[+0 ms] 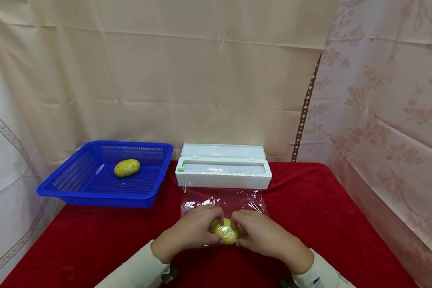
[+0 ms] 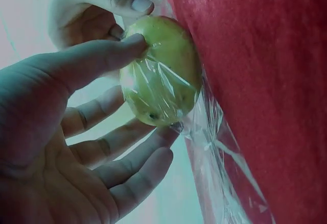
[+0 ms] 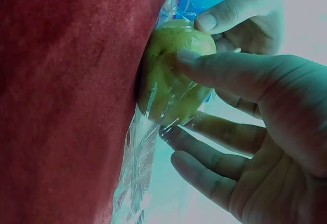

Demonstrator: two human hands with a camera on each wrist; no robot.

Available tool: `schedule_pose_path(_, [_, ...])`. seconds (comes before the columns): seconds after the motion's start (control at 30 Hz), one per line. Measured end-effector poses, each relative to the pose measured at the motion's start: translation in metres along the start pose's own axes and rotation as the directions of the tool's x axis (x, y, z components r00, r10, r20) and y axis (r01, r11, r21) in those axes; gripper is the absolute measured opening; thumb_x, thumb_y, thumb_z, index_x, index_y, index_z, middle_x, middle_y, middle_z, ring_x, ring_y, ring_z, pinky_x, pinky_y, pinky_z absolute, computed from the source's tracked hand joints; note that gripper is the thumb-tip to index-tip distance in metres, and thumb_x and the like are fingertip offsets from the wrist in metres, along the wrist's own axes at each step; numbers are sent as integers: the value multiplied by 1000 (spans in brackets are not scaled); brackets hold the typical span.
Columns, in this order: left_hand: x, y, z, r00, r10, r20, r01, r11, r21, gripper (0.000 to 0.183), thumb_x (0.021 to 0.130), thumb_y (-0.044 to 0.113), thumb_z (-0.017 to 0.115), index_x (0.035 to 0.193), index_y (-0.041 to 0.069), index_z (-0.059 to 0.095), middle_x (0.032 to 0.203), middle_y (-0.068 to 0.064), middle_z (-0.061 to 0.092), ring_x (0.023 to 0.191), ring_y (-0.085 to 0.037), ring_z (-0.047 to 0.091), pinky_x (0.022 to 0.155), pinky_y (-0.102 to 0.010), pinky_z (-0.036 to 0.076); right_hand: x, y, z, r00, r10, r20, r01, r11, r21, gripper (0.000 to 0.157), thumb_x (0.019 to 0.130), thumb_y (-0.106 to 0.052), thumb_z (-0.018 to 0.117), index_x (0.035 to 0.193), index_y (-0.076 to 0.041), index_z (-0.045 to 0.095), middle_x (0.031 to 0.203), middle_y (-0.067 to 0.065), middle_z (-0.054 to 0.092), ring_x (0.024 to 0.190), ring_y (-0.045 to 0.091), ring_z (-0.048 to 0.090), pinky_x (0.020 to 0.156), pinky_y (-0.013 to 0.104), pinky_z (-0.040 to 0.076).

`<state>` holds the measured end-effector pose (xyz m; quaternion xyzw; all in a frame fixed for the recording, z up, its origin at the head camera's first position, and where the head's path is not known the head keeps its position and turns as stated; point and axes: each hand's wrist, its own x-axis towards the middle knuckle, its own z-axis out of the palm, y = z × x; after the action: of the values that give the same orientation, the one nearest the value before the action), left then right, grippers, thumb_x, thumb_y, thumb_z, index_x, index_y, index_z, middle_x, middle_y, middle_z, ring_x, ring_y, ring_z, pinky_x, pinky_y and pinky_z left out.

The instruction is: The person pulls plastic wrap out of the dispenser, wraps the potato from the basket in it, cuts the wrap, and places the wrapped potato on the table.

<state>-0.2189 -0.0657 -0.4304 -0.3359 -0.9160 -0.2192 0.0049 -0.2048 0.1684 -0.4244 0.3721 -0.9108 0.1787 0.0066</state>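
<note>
A yellow potato (image 1: 226, 233) lies on the red cloth near the front of the table, with clear cling film (image 1: 219, 197) over its surface. My left hand (image 1: 196, 227) grips its left end, the thumb (image 2: 110, 55) pressing the film against the skin. At the other end my right hand (image 1: 263, 233) holds it between thumb (image 3: 225, 70) and curled fingers. Creased film hangs beside the potato in both wrist views. Behind it, the sheet runs back to a white cling film dispenser (image 1: 225, 182) whose lid (image 1: 223, 151) stands raised. The potato's underside is hidden.
A blue plastic basket (image 1: 104, 200) stands at the back left with another potato (image 1: 127, 168) inside. On the dispenser's left end sits a small green slider (image 1: 181, 169). Red cloth (image 1: 320, 216) covers the table, and a beige curtain (image 1: 201, 80) hangs behind.
</note>
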Motion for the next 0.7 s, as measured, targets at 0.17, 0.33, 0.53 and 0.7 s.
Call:
schedule_pose_path(0.17, [-1, -4, -3, 1000, 12, 20, -11, 998, -62, 33, 74, 32, 91, 95, 21, 67, 89, 11, 64, 80, -6, 56, 70, -21, 47, -1, 2, -3, 999, -1, 33, -1, 998, 58, 35, 81, -22, 88, 99, -26, 58, 85, -11, 60, 78, 2, 53, 71, 22, 49])
schedule_pose_path(0.33, [-1, -7, -5, 998, -3, 57, 11, 991, -131, 29, 77, 32, 90, 96, 22, 69, 92, 12, 64, 84, -7, 59, 72, -20, 48, -2, 4, -5, 998, 13, 65, -22, 988, 151, 31, 85, -22, 86, 101, -25, 60, 85, -8, 62, 77, 8, 58, 68, 21, 50])
schedule_pose_path(0.53, [-1, -11, -6, 995, -21, 95, 43, 970, -240, 29, 79, 32, 89, 97, 18, 71, 92, 10, 67, 84, -4, 61, 74, -21, 52, -2, 9, -5, 999, -1, 44, -8, 980, 198, 28, 87, -23, 84, 105, -24, 62, 96, -11, 64, 86, 12, 64, 77, 25, 54])
schedule_pose_path(0.7, [0, -16, -8, 990, -51, 133, 92, 942, -323, 27, 83, 32, 87, 99, 17, 73, 95, 9, 70, 87, -6, 66, 76, -22, 56, -1, 15, -6, 997, 26, 71, -45, 957, 287, 28, 90, -22, 80, 112, -26, 64, 104, -13, 67, 96, 8, 66, 88, 31, 59])
